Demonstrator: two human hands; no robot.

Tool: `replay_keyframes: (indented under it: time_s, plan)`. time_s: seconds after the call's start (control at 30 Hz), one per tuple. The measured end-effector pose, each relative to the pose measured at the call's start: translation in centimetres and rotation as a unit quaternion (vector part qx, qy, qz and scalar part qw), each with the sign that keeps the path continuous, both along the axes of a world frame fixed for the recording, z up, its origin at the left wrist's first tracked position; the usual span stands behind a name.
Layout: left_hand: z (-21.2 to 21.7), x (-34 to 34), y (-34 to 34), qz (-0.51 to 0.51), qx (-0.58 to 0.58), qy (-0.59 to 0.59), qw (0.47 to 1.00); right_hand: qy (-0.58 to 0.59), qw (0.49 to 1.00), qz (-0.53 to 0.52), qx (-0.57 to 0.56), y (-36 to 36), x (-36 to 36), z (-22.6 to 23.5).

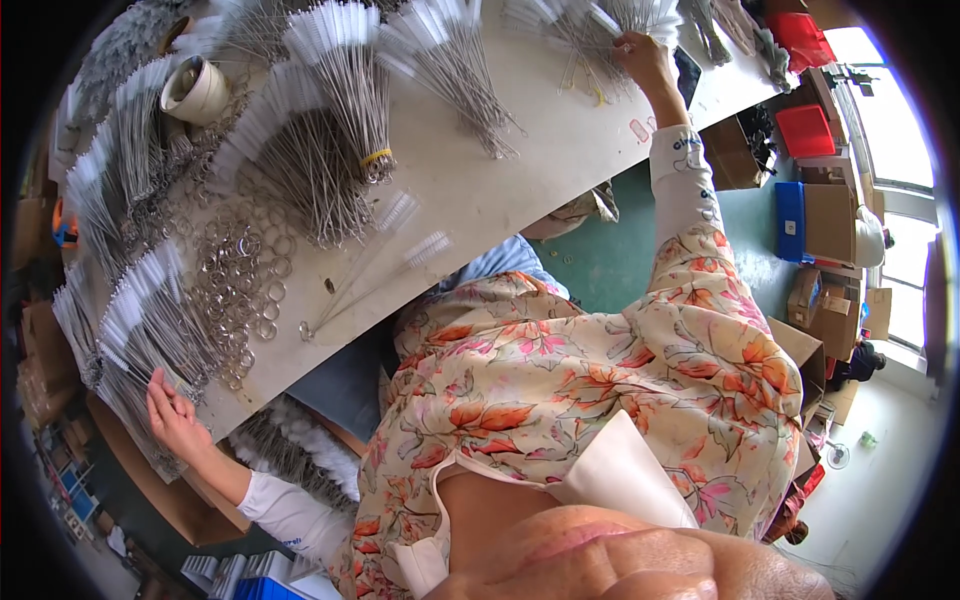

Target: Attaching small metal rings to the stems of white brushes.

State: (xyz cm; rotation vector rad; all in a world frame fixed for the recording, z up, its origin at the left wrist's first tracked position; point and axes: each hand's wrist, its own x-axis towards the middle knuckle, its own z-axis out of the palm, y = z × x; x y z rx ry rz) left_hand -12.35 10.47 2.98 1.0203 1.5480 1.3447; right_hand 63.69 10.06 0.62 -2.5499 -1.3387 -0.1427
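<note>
At the table's far right edge, my right hand [648,62] is closed with its fingertips at the end of a white-bristled wire brush [604,18]. More such brushes lie around those fingers. Down at the near left corner, my left hand [178,418] has its fingers apart, slightly bent, next to a pile of wire brushes [140,310]. Nothing shows in its palm. Beside that pile lies a heap of metal rings [240,262]. Two loose brushes [375,262] rest on the table by the rings, their looped ends toward me.
Bundles of brushes [340,80] cover the back of the white table [560,150], one tied with a yellow band. A cream cup-like container [194,90] stands at the back left. A dark phone [688,75] lies by my right wrist. Cardboard boxes [830,222] stand right.
</note>
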Motion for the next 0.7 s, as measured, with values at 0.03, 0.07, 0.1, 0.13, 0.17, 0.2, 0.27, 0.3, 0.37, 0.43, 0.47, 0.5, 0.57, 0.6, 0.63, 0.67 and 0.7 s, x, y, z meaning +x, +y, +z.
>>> replay_keyframes:
  time_s: [0.03,0.07,0.1,0.13,0.17,0.2,0.27,0.3,0.37,0.43,0.47,0.5,0.57,0.6,0.63,0.67,0.7]
  plan:
    - [-0.3,0.1,0.0,-0.016,0.006,-0.005,1.000,-0.023,1.000,0.012,0.016,0.6,1.3,-1.0]
    - [-0.5,0.1,-0.1,-0.032,0.012,-0.011,0.999,-0.047,0.998,0.025,0.031,0.9,2.4,-2.0]
    - [-0.7,0.1,-0.2,-0.029,0.012,-0.011,0.999,-0.047,0.998,0.027,0.031,1.2,1.9,-1.7]
    - [-0.9,0.1,-0.4,-0.029,0.011,-0.013,0.999,-0.057,0.997,0.003,0.050,1.4,1.5,-1.2]
    - [-1.0,0.1,-0.5,-0.028,0.011,-0.015,0.999,-0.067,0.995,-0.021,0.069,1.5,1.2,-0.7]
    - [-0.9,0.2,-0.9,-0.023,0.011,-0.014,1.000,-0.138,0.987,-0.032,0.074,1.0,-0.8,1.8]
    - [-0.5,0.9,-1.3,-0.038,0.014,-0.024,0.999,-0.106,0.975,0.025,0.192,0.1,-1.3,4.1]
    - [-0.6,1.1,-1.5,-0.036,0.014,-0.024,0.999,-0.109,0.979,-0.031,0.171,0.5,-2.2,5.1]
    - [-0.8,1.6,-1.8,-0.048,0.011,-0.048,0.998,-0.157,0.952,0.006,0.263,1.5,-1.6,5.0]
    - [-0.5,3.4,-1.8,-0.063,0.019,-0.057,0.996,-0.115,0.911,0.023,0.396,2.2,-4.9,7.1]
    - [-0.2,4.5,-1.9,-0.078,0.026,-0.062,0.995,-0.110,0.911,0.029,0.397,3.0,-5.0,7.3]
    - [0.6,6.0,-2.0,-0.093,0.032,-0.074,0.992,-0.069,0.920,0.058,0.381,3.5,-4.7,7.6]
    - [0.9,7.9,-2.1,-0.112,0.037,-0.082,0.990,0.053,0.903,0.136,0.405,5.8,-1.7,6.1]
    - [0.9,8.5,-2.1,-0.129,0.041,-0.090,0.987,0.056,0.902,0.139,0.405,7.0,-1.2,5.3]
    - [0.6,9.2,-1.8,-0.140,0.040,-0.093,0.985,0.129,0.888,0.142,0.417,7.3,-0.5,5.1]
    - [0.3,9.9,-1.7,-0.144,0.041,-0.096,0.984,0.200,0.870,0.144,0.428,7.5,0.2,5.0]
    - [0.5,10.2,-1.9,-0.145,0.035,-0.098,0.984,0.124,0.925,0.111,0.342,7.7,0.6,5.6]
